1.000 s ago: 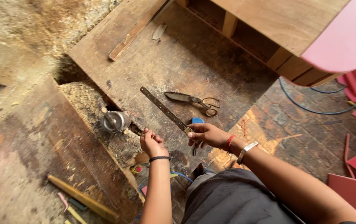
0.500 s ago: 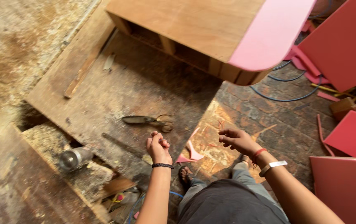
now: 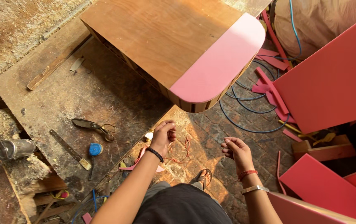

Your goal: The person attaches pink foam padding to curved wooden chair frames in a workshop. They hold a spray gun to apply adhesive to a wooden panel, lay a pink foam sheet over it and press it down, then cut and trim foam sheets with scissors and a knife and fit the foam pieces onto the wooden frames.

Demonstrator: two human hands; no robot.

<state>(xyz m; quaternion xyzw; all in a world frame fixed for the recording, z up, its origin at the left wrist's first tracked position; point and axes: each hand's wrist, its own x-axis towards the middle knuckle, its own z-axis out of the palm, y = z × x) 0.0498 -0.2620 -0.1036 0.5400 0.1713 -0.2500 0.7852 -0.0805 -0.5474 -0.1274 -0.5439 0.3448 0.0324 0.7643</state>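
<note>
Head view: scissors (image 3: 91, 126) beside ruler (image 3: 69, 149)

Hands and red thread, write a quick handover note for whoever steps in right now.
Left hand: fingers pinched on a thin red thread that hangs loose below it.
Right hand: half curled, apart from the left; whether it holds the thread's other end cannot be told.
On the dusty board to the left: scissors, metal ruler, blue tape measure, all untouched.
Ahead: wooden frame with pink foam over its rounded end.
</note>
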